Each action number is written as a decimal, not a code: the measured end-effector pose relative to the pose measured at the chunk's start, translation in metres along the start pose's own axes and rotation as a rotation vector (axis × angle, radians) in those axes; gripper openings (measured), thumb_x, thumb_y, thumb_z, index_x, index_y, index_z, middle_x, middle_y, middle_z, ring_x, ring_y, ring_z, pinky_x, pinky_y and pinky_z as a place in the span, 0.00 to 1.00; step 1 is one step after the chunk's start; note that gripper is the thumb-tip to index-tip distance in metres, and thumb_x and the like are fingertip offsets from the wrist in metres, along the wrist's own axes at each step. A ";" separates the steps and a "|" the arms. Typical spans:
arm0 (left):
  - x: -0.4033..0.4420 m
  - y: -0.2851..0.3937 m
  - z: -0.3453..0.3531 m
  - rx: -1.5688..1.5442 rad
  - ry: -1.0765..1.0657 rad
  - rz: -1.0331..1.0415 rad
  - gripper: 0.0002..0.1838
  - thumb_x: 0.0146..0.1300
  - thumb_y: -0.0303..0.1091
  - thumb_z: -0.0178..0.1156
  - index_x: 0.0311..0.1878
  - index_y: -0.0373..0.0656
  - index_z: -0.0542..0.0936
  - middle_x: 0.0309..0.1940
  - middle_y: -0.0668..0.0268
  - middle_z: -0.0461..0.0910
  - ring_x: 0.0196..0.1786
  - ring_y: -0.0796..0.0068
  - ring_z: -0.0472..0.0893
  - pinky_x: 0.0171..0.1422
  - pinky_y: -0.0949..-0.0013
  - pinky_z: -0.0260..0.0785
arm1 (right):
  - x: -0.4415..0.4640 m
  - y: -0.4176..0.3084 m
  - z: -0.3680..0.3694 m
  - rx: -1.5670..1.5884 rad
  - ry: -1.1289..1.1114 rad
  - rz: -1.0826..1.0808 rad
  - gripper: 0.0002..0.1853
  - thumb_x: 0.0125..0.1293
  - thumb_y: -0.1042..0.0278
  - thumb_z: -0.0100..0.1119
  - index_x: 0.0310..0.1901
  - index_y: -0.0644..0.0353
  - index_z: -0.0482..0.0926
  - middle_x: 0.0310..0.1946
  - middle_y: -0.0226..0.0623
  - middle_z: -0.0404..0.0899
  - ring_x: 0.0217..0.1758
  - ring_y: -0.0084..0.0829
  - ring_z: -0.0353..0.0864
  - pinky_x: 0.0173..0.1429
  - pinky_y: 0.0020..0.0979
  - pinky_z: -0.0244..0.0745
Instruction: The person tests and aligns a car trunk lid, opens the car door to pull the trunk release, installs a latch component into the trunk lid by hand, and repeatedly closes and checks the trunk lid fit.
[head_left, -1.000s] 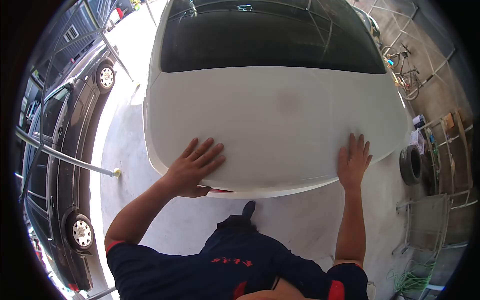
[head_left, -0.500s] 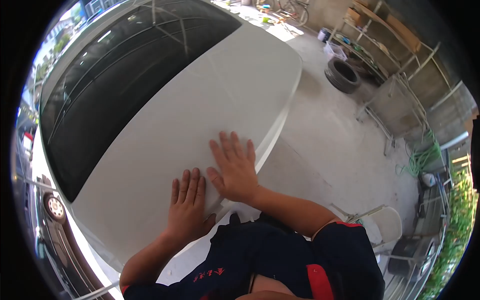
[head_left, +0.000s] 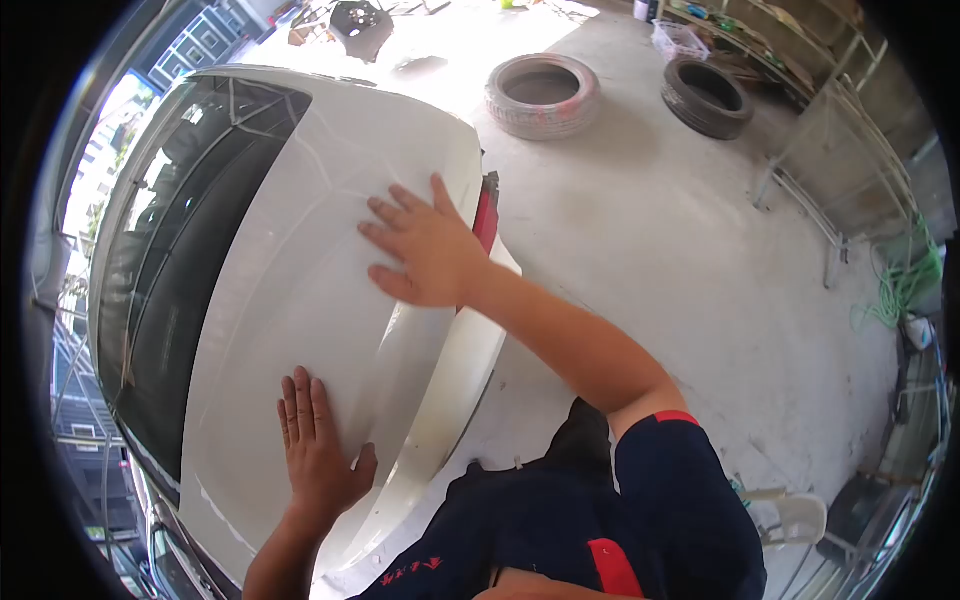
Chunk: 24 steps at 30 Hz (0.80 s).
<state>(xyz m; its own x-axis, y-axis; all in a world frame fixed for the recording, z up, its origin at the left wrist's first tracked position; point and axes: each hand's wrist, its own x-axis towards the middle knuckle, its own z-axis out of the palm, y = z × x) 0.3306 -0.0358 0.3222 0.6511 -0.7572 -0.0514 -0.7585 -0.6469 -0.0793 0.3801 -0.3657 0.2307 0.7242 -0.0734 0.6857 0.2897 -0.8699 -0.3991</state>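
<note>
While left hand [head_left: 318, 455] lies open on trunk lid [head_left: 300, 250], right hand [head_left: 425, 248] spreads wide.

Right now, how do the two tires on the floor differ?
The pale tire has reddish marks on its side, while the dark tire is nearly black. The pale tire lies nearer the white car; the dark tire sits nearer the plastic crate. Both rest on the floor, center holes upward.

Pale concrete floor [head_left: 640, 250] lies open behind the white car [head_left: 310, 200]; the pinkish-grey round rubber tyre [head_left: 545, 120] and black round rubber tyre [head_left: 712, 120] obstruct its far side.
</note>
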 end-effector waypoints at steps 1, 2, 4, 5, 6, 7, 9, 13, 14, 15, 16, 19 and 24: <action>0.030 0.022 0.004 0.021 0.002 -0.045 0.58 0.54 0.37 0.70 0.84 0.20 0.53 0.88 0.31 0.48 0.91 0.28 0.44 0.92 0.36 0.38 | -0.007 0.020 -0.009 0.087 -0.018 -0.034 0.30 0.73 0.47 0.63 0.72 0.54 0.82 0.76 0.48 0.77 0.84 0.58 0.67 0.86 0.76 0.43; -0.012 -0.014 0.001 0.035 0.007 -0.088 0.58 0.55 0.38 0.70 0.84 0.20 0.53 0.87 0.31 0.48 0.90 0.28 0.45 0.92 0.36 0.38 | -0.007 -0.045 0.018 0.126 -0.010 -0.030 0.30 0.73 0.47 0.63 0.70 0.55 0.83 0.76 0.47 0.76 0.84 0.57 0.67 0.85 0.76 0.44; 0.004 -0.008 0.008 0.056 0.021 -0.150 0.57 0.56 0.39 0.69 0.84 0.21 0.54 0.87 0.31 0.50 0.90 0.27 0.47 0.92 0.35 0.40 | -0.005 -0.040 0.026 0.219 -0.022 -0.028 0.30 0.73 0.47 0.63 0.70 0.54 0.83 0.77 0.46 0.75 0.84 0.55 0.67 0.86 0.75 0.44; 0.020 0.000 0.014 0.069 0.036 -0.167 0.56 0.56 0.39 0.69 0.84 0.21 0.55 0.87 0.31 0.51 0.90 0.27 0.48 0.92 0.35 0.41 | -0.005 -0.022 0.024 0.262 -0.028 -0.031 0.30 0.74 0.47 0.63 0.70 0.54 0.82 0.78 0.45 0.75 0.84 0.54 0.67 0.86 0.74 0.44; 0.024 0.003 0.018 0.085 0.051 -0.180 0.56 0.56 0.40 0.68 0.83 0.22 0.56 0.86 0.30 0.52 0.89 0.26 0.49 0.92 0.35 0.42 | -0.006 -0.015 0.024 0.282 -0.041 -0.037 0.30 0.74 0.47 0.63 0.71 0.54 0.82 0.79 0.45 0.74 0.84 0.53 0.67 0.87 0.73 0.43; 0.027 0.005 0.020 0.088 0.059 -0.193 0.55 0.57 0.41 0.68 0.83 0.22 0.57 0.86 0.30 0.53 0.89 0.26 0.51 0.91 0.34 0.44 | -0.006 -0.011 0.024 0.301 -0.053 -0.045 0.30 0.74 0.47 0.63 0.71 0.54 0.81 0.79 0.44 0.73 0.84 0.52 0.67 0.87 0.72 0.42; 0.028 0.004 0.019 0.093 0.074 -0.206 0.54 0.57 0.42 0.68 0.83 0.23 0.58 0.85 0.30 0.55 0.88 0.26 0.53 0.91 0.33 0.47 | -0.004 -0.008 0.024 0.342 -0.079 -0.057 0.30 0.74 0.48 0.62 0.72 0.53 0.80 0.81 0.43 0.72 0.84 0.49 0.66 0.88 0.69 0.41; 0.035 0.003 0.019 0.130 0.093 -0.189 0.52 0.67 0.54 0.62 0.83 0.24 0.59 0.84 0.30 0.58 0.86 0.25 0.57 0.90 0.33 0.49 | 0.000 0.006 0.022 0.396 -0.110 -0.098 0.31 0.75 0.49 0.61 0.76 0.52 0.77 0.83 0.41 0.68 0.86 0.46 0.65 0.90 0.65 0.36; 0.037 0.003 0.020 0.154 0.085 -0.202 0.51 0.70 0.59 0.58 0.83 0.26 0.60 0.83 0.30 0.60 0.85 0.24 0.60 0.89 0.33 0.51 | 0.001 0.009 0.023 0.410 -0.119 -0.107 0.31 0.75 0.49 0.61 0.76 0.52 0.76 0.84 0.41 0.68 0.86 0.46 0.65 0.90 0.65 0.35; 0.035 0.002 0.019 0.158 0.083 -0.204 0.51 0.71 0.60 0.58 0.83 0.27 0.61 0.83 0.30 0.60 0.85 0.24 0.60 0.89 0.32 0.52 | 0.001 0.010 0.023 0.424 -0.129 -0.112 0.32 0.75 0.49 0.61 0.76 0.51 0.76 0.84 0.41 0.68 0.86 0.46 0.64 0.91 0.64 0.34; 0.036 0.000 0.021 0.159 0.084 -0.203 0.51 0.72 0.62 0.57 0.83 0.27 0.61 0.83 0.30 0.61 0.85 0.25 0.61 0.88 0.32 0.53 | 0.001 0.014 0.025 0.433 -0.144 -0.125 0.32 0.74 0.49 0.62 0.76 0.52 0.76 0.84 0.41 0.67 0.87 0.45 0.63 0.91 0.63 0.31; 0.042 -0.004 0.028 0.154 0.112 -0.206 0.50 0.73 0.63 0.55 0.84 0.30 0.61 0.83 0.31 0.61 0.85 0.25 0.62 0.88 0.31 0.54 | 0.002 0.024 0.025 0.478 -0.175 -0.179 0.32 0.74 0.50 0.63 0.75 0.52 0.77 0.84 0.41 0.67 0.88 0.44 0.62 0.91 0.63 0.31; 0.045 -0.005 0.027 0.154 0.083 -0.241 0.51 0.74 0.66 0.52 0.84 0.30 0.61 0.83 0.32 0.61 0.85 0.25 0.61 0.88 0.32 0.53 | 0.011 0.055 0.018 0.585 -0.273 -0.273 0.31 0.70 0.56 0.67 0.74 0.52 0.78 0.82 0.41 0.70 0.88 0.41 0.62 0.92 0.56 0.37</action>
<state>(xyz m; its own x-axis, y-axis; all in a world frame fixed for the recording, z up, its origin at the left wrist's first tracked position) 0.3643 -0.0643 0.2929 0.8026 -0.5926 0.0682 -0.5654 -0.7922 -0.2297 0.4153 -0.4055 0.2057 0.6865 0.3021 0.6614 0.7175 -0.4285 -0.5491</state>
